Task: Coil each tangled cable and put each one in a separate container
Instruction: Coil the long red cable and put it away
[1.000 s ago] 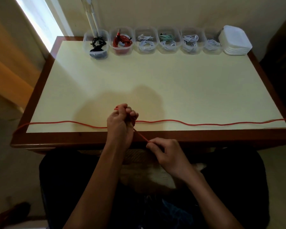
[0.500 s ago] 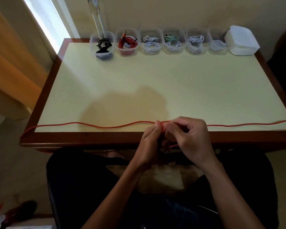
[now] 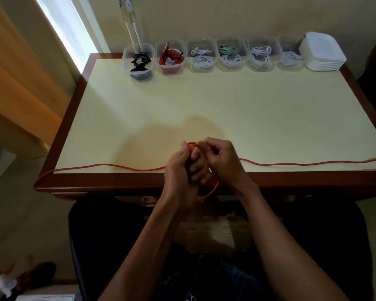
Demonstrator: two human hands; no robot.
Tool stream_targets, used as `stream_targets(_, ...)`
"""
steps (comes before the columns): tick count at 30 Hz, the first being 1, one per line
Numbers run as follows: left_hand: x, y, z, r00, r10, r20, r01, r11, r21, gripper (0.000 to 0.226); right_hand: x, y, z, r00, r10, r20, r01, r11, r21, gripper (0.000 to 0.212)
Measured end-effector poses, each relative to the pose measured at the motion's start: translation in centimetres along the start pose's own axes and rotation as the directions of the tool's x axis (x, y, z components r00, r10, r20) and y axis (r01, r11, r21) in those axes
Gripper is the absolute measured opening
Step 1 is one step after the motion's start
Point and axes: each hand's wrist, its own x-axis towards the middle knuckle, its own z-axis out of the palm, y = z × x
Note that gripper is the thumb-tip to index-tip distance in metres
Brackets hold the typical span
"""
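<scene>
Red cable (image 3: pixel 291 164) gripped by curled left hand (image 3: pixel 179 166); right hand (image 3: pixel 223 158) pinches it.

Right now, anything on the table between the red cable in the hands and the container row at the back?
Nothing visible: bare tabletop lies between the red cable and the containers. All six visible containers already hold cables.

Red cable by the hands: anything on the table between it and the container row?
Nothing: the head view shows bare tabletop between the red cable and the containers.
</scene>
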Motion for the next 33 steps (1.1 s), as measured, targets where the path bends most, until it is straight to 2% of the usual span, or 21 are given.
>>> stream_targets(2,0.4,0.9,-0.3,0.999,0.054,-0.004,-0.054,0.996,-0.065,0.039,-1.3,1.1,0.8,0.999,0.045,0.026,-0.045,0.999,-0.013,0.026)
stream_targets(4,0.9,2.0,-1.0,0.996,0.086,-0.01,-0.087,0.985,-0.151,0.032,-3.1,1.7,1.1,0.994,0.093,0.056,-0.09,0.995,-0.042,0.026)
stream_targets(6,1.5,2.7,-1.9,0.992,0.115,-0.048,-0.121,0.981,-0.152,0.031,-4.9,1.9,1.2,0.987,0.126,0.099,-0.119,0.99,-0.07,0.021)
stream_targets(8,1.9,2.6,-2.6,0.981,0.164,-0.099,-0.168,0.985,-0.036,0.032,-6.5,1.5,1.0,0.985,0.119,0.128,-0.108,0.99,-0.092,0.018)
stream_targets(10,2.3,1.8,-3.3,0.963,0.233,-0.133,-0.209,0.962,0.177,0.031,-7.7,0.6,0.5,0.976,0.143,0.161,-0.126,0.986,-0.112,0.016)
stream_targets(13,2.5,0.6,-4.0,0.939,0.334,-0.077,-0.238,0.797,0.555,0.03,-9.3,-0.9,-1.0,0.97,0.177,0.166,-0.163,0.982,-0.096,0.015)
stream_targets(15,2.2,0.0,-4.0,0.952,0.305,0.002,-0.227,0.701,0.676,0.03,-10.0,-2.4,-1.9,0.98,0.138,0.142,-0.13,0.989,-0.064,0.017)
stream_targets(18,1.4,-1.0,-3.1,0.977,0.154,0.149,-0.214,0.663,0.718,0.03,-9.5,-4.8,-2.6,0.996,0.051,0.068,-0.048,0.998,-0.044,0.021)
stream_targets(20,0.7,-1.5,-2.2,0.975,0.058,0.214,-0.191,0.712,0.675,0.032,-8.4,-5.7,-3.2,1.0,0.019,-0.004,-0.019,1.0,-0.015,0.023)
stream_targets(22,0.2,-2.0,-1.5,0.97,-0.01,0.242,-0.135,0.81,0.571,0.035,-7.0,-6.2,-4.0,0.999,0.01,-0.048,-0.01,1.0,0.003,0.025)
stream_targets(26,-0.3,-2.6,-0.9,0.957,-0.074,0.281,-0.031,0.936,0.35,0.042,-3.9,-6.6,-4.6,1.0,-0.008,0.003,0.008,0.998,-0.066,0.027)
stream_targets(29,-0.2,-2.4,-1.2,0.948,-0.074,0.308,0.011,0.979,0.201,0.047,-1.4,-6.3,-4.4,0.999,-0.032,0.04,0.035,0.997,-0.073,0.025)
stream_targets(33,0.0,-1.0,-1.7,0.945,-0.078,0.317,0.06,0.996,0.066,0.049,0.9,-5.1,-2.9,0.999,-0.009,0.033,0.008,1.0,0.025,0.022)
